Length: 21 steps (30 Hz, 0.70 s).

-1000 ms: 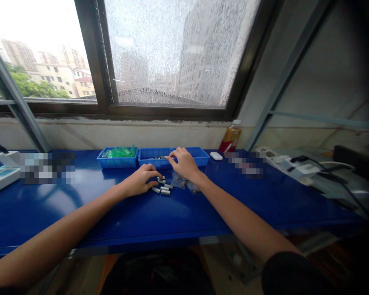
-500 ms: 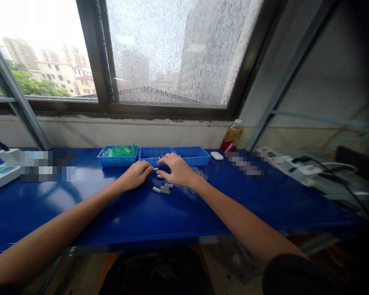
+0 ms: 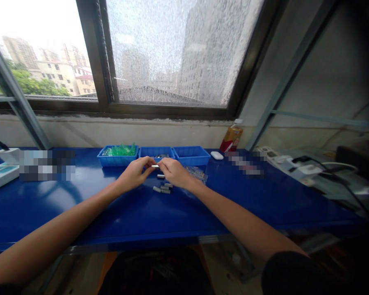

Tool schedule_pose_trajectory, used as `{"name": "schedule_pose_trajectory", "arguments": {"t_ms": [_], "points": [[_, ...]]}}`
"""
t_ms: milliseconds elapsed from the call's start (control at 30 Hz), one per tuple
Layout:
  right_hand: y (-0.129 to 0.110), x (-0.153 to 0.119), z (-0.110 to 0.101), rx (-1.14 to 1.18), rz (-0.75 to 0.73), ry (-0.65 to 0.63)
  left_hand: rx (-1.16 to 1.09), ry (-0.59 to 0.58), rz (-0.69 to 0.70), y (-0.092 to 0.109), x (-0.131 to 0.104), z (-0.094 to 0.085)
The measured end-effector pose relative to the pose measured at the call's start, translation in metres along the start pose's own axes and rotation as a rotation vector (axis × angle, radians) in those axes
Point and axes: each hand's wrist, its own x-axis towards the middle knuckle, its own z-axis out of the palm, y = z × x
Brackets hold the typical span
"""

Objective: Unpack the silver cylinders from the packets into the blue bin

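A small, light metallic cylinder (image 3: 155, 166) is pinched between the fingertips of my left hand (image 3: 137, 172) and my right hand (image 3: 174, 172), which meet over the table in front of the middle bin. Both hands are closed on it; its exact kind is too small to make out. Just below the fingers lies a single similar metal cylinder (image 3: 160, 176). Nearer to me, several more grey metal cylinders (image 3: 165, 189) lie in a loose cluster. Beside my right wrist are clear plastic bags (image 3: 197, 174), partly hidden by that hand.
Along the wall stand a blue bin (image 3: 118, 162) with green and clear plastic pieces, a middle bin (image 3: 144, 153) with small metallic parts, and a right bin (image 3: 191, 160). A white case (image 3: 217, 155), a drink bottle (image 3: 231, 137) and a power strip (image 3: 1, 176) are on the blue table (image 3: 117, 217).
My right hand has closed its spread fingers and moved left onto the small cylinder held by my left hand. The cylinders on the table lie as before.
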Motion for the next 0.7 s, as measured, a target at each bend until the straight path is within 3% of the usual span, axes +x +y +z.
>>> {"name": "schedule_pose_trajectory", "arguments": {"t_ms": [333,567,700], "points": [[-0.0088,-0.0038,-0.0042,-0.036,-0.064,0.053,-0.015,-0.005,-0.123,0.0070,0.0009,-0.0045],[-0.0060,-0.0009,-0.0029,0.058,0.010,0.084,-0.038,0.073,-0.036,0.0052,-0.0013,-0.0016],[-0.0084,-0.0031,-0.0027,0.089,0.032,0.084,-0.018,0.083,-0.058,0.0079,0.0001,-0.0022]]}}
